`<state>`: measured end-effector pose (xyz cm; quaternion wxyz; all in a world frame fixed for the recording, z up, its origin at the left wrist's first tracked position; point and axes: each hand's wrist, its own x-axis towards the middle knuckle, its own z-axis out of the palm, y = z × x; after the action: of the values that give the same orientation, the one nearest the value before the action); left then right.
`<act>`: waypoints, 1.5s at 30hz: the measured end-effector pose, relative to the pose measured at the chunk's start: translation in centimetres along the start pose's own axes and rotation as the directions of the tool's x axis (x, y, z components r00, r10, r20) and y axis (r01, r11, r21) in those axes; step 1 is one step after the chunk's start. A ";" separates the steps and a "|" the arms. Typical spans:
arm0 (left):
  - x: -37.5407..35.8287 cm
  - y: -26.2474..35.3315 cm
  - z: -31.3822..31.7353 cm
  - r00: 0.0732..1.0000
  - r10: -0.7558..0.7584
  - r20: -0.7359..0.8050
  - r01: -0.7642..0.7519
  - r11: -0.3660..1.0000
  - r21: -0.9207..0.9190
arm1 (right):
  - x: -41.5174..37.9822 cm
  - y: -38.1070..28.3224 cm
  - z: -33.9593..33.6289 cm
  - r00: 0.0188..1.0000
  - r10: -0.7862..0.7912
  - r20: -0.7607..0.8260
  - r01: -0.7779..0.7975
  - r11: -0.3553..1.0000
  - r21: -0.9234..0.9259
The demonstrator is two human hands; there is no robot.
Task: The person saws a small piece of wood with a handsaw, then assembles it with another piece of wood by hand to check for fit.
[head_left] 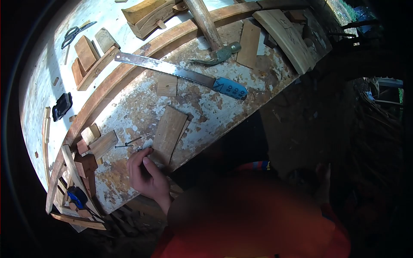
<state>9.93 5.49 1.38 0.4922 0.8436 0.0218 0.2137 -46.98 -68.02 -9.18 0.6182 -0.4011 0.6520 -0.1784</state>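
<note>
My left hand [147,175] rests on the peeling white workbench [206,112] near its front edge. Its fingertips are pinched on a small nail [144,149] at the corner of a flat wooden board [168,133]. Two more nails [129,143] lie just left of the fingers. Beyond the board lies a hand saw [172,71] with a blue handle [231,88]. A claw hammer [218,53] lies further back. My right hand is out of sight; my orange sleeve fills the bottom of the view.
Several wood blocks [97,142] sit left of the hand. Between saw and board lies a small square offcut [167,85]. Scissors [73,34], a black object [62,105], a curved plank [286,36] and a blue-and-black tool [77,198] are spread around. The bench edge drops to dark ground on the right.
</note>
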 end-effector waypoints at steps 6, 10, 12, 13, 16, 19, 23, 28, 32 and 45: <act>-0.2 -0.3 0.1 1.000 -0.002 -0.018 0.001 1.000 -0.011 | 4.5 0.3 9.3 0.979 0.034 0.200 0.046 0.922 -0.384; -0.3 -0.7 0.1 1.000 -0.003 -0.024 0.003 1.000 0.013 | 7.9 2.0 13.7 0.969 0.055 0.239 0.072 0.868 -0.491; -0.5 -0.8 0.2 0.999 -0.007 -0.035 0.007 1.000 0.004 | 9.5 3.0 15.5 0.937 0.112 0.331 0.074 0.862 -0.501; -0.5 -0.8 0.2 0.999 -0.013 -0.039 0.014 1.000 0.019 | 9.0 3.0 17.3 0.945 0.096 0.313 0.093 0.838 -0.537; -0.5 -0.5 0.4 0.998 -0.032 -0.053 0.035 0.997 0.068 | 7.9 3.9 22.1 0.961 0.052 0.271 0.133 0.771 -0.623; -0.6 -0.9 0.3 0.997 -0.031 -0.070 0.037 0.995 0.095 | 9.6 5.7 24.3 0.968 0.037 0.249 0.145 0.728 -0.670; -0.6 -0.9 0.2 0.997 0.001 -0.078 0.010 0.990 0.142 | 10.3 7.1 28.2 0.967 0.054 0.249 0.137 0.714 -0.686; -0.7 -1.3 0.0 0.986 0.085 -0.141 -0.082 0.996 0.025 | 11.3 8.2 32.8 0.957 0.086 0.277 0.138 0.703 -0.697; -0.2 0.7 -0.3 0.909 0.369 -0.194 -0.343 0.927 0.151 | 13.5 10.4 35.2 0.949 0.085 0.305 0.156 0.712 -0.685; -1.2 15.9 20.6 0.614 0.409 0.675 -0.442 0.887 -0.135 | 23.2 19.7 39.0 0.929 0.083 0.360 0.210 0.684 -0.699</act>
<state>13.90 -19.91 5.60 0.3805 0.8528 -0.3576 -0.0040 -13.90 -62.90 -45.64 0.5109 -0.6614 0.5282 0.1503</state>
